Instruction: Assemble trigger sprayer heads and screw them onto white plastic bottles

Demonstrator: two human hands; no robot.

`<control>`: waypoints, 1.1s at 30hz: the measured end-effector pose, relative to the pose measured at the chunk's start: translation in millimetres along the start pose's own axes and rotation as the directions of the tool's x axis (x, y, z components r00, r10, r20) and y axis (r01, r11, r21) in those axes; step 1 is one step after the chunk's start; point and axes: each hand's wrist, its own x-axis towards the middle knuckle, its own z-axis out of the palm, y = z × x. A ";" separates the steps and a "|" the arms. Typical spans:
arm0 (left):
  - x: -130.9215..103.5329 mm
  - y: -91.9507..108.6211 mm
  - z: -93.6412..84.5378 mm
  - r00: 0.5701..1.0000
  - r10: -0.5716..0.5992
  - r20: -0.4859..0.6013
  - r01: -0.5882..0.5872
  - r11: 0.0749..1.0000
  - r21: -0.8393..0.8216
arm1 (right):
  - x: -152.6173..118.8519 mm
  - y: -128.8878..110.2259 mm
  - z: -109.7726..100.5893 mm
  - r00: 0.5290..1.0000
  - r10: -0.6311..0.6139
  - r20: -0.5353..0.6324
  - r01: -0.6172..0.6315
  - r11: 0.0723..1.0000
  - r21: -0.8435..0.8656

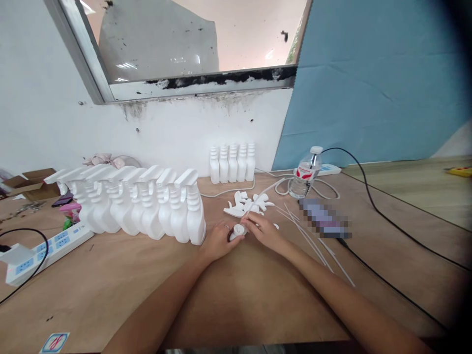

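Near the middle of the table my left hand [217,241] is closed around a white spray trigger head [239,229], its round collar facing up toward me. My right hand [266,232] is closed beside it, its fingertips pinching a thin white dip tube [263,192] close to the collar. The tube slants away up and to the right; whether its end sits in the collar is hidden by my fingers. Just beyond my hands lies a pile of loose white trigger heads [236,210]. Several more thin white tubes [308,236] are scattered on the table to the right.
Assembled white spray bottles [195,216] stand in a row on the left, beside a power strip [47,253]. White bottles without heads [233,164] stand by the wall. At right are a water bottle [304,174], a blurred phone [324,219] and black cables [391,290].
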 end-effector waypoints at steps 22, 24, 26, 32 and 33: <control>1.4 -2.4 3.9 0.998 -0.059 -0.018 0.058 0.998 -0.034 | 1.5 9.2 30.0 0.998 0.013 -0.063 -0.014 1.000 -0.009; 0.6 1.3 3.1 0.997 -0.066 -0.032 0.065 0.997 -0.036 | 2.2 6.8 28.7 0.997 0.006 -0.074 -0.004 1.000 0.028; -0.9 5.0 2.1 0.996 -0.079 -0.047 0.077 0.996 -0.046 | 2.4 3.8 24.0 0.996 0.004 -0.089 0.004 0.997 0.081; 8.5 14.1 4.9 0.957 -0.207 -0.202 0.168 0.966 -0.194 | 2.0 11.7 0.0 0.938 0.172 -0.301 -0.071 0.945 0.318; 14.8 16.1 6.8 0.947 -0.222 -0.230 0.168 0.957 -0.235 | 2.3 15.1 -3.9 0.928 0.216 -0.303 -0.092 0.922 0.376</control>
